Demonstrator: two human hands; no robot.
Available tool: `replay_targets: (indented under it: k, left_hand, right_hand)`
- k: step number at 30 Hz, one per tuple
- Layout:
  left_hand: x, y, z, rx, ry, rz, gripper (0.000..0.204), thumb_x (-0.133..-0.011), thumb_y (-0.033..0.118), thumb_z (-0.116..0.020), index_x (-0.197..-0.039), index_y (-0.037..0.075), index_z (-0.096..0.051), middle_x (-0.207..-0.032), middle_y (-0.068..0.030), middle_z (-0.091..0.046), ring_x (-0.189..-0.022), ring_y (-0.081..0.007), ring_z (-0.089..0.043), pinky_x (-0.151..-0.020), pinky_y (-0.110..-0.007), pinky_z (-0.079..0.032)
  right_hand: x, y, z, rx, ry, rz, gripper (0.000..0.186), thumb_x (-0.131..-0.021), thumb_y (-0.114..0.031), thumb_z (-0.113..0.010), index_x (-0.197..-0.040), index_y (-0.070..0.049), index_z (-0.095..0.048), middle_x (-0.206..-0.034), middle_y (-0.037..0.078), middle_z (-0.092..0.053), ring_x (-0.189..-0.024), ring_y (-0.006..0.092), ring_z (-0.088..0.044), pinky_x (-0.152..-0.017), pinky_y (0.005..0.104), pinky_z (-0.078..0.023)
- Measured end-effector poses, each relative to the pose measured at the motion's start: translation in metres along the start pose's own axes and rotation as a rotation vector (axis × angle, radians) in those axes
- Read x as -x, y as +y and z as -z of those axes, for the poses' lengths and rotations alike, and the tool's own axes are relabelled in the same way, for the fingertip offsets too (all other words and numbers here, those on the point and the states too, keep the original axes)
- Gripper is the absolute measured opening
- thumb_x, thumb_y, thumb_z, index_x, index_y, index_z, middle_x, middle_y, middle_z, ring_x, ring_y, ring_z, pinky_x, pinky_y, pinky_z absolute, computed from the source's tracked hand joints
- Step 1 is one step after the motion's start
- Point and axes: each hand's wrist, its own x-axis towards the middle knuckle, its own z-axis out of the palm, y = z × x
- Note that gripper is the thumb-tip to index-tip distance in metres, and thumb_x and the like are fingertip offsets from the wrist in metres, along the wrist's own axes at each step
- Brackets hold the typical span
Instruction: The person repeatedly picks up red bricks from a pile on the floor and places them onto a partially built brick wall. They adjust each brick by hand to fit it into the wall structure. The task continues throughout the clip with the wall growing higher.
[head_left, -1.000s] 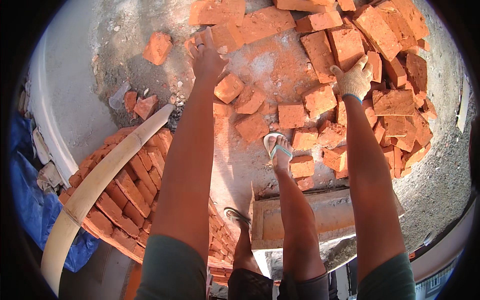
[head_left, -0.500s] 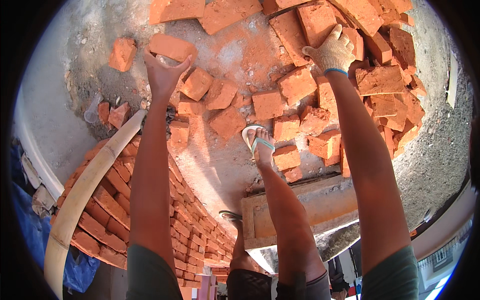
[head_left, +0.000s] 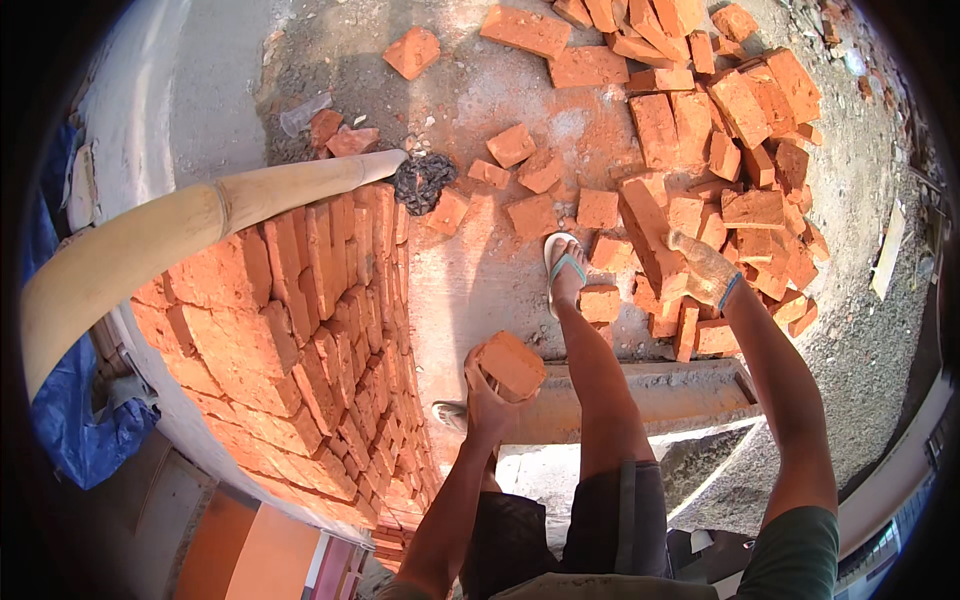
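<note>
A short orange brick [head_left: 512,365] is in my bare left hand [head_left: 486,405], lifted close in front of my legs with the fingers around its left side and underside. My right hand [head_left: 708,270], in a knitted glove with a blue cuff, grips a long brick [head_left: 645,232] near its lower end. That brick is tilted above the loose heap [head_left: 762,215] on the right. Part of the gloved fingers is hidden behind the brick.
A stacked brick wall [head_left: 290,350] rises on the left, with a bamboo pole [head_left: 215,208] across its top. A dark crumpled bag [head_left: 424,182] lies at the pole's end. Near my sandalled foot [head_left: 566,270] are scattered bricks and a concrete trough [head_left: 660,395].
My left hand has taken up a brick from the ground and drawn it near my body. My right hand has come nearer, now holding a long brick. The view has shifted toward the wall.
</note>
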Motion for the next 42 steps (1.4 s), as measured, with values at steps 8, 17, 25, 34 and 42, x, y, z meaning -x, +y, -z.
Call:
replay_targets:
  k: [8, 17, 25, 34, 42]
  left_hand:
    - [0.290, -0.048, 0.133, -0.141, -0.071, -0.283, 0.117, -0.061, 0.019, -0.102, -0.150, -0.002, -0.030, -0.159, -0.0263, -0.036, -0.153, -0.0443, -0.035, -0.127, -0.050, -0.035]
    - [0.538, -0.164, 0.169, 0.012, 0.328, -0.242, 0.104, -0.073, 0.010, -0.093, -0.157, -0.001, -0.033, -0.166, -0.0297, -0.027, -0.159, -0.0534, -0.019, -0.126, -0.051, -0.036]
    - [0.661, -0.292, 0.149, 0.174, 0.562, -0.104, 0.109, -0.066, 0.013, -0.099, -0.154, 0.000, -0.036, -0.163, -0.0297, -0.028, -0.160, -0.0509, -0.015, -0.124, -0.054, -0.040]
    - [0.619, -0.413, 0.235, -0.067, 0.701, -0.313, 0.092, -0.080, 0.014, -0.082, -0.156, -0.008, -0.034, -0.162, -0.0303, -0.034, -0.160, -0.0486, -0.022, -0.128, -0.053, -0.033]
    - [0.568, -0.472, 0.314, 0.023, 0.567, -0.374, 0.114, -0.072, 0.024, -0.098, -0.158, -0.001, -0.029, -0.167, -0.0260, -0.025, -0.159, -0.0461, -0.022, -0.127, -0.049, -0.036]
  right_hand:
    - [0.251, 0.167, -0.237, 0.109, -0.483, -0.573, 0.081, -0.094, -0.060, -0.076, -0.152, -0.009, -0.049, -0.142, 0.009, -0.063, -0.123, 0.0244, -0.067, -0.103, 0.0485, -0.058]
    - [0.392, 0.377, -0.457, 0.772, -0.636, -0.733, 0.074, -0.107, -0.058, -0.055, -0.162, -0.012, -0.035, -0.155, 0.009, -0.053, -0.137, 0.0271, -0.060, -0.108, 0.0603, -0.054]
    - [0.411, 0.550, -0.539, 1.007, -0.522, -0.761, 0.062, -0.112, -0.049, -0.048, -0.160, -0.011, -0.036, -0.154, 0.012, -0.052, -0.137, 0.0279, -0.059, -0.106, 0.0563, -0.056]
    - [0.434, 0.610, -0.637, 1.207, -0.668, -0.067, 0.056, -0.114, -0.044, -0.041, -0.155, -0.006, -0.041, -0.148, 0.015, -0.056, -0.132, 0.0261, -0.062, -0.107, 0.0442, -0.055]
    - [0.393, 0.635, -0.696, 0.909, -0.433, 0.018, 0.046, -0.113, -0.040, -0.048, -0.142, -0.004, -0.056, -0.132, 0.008, -0.061, -0.125, 0.0171, -0.061, -0.099, 0.0361, -0.057]
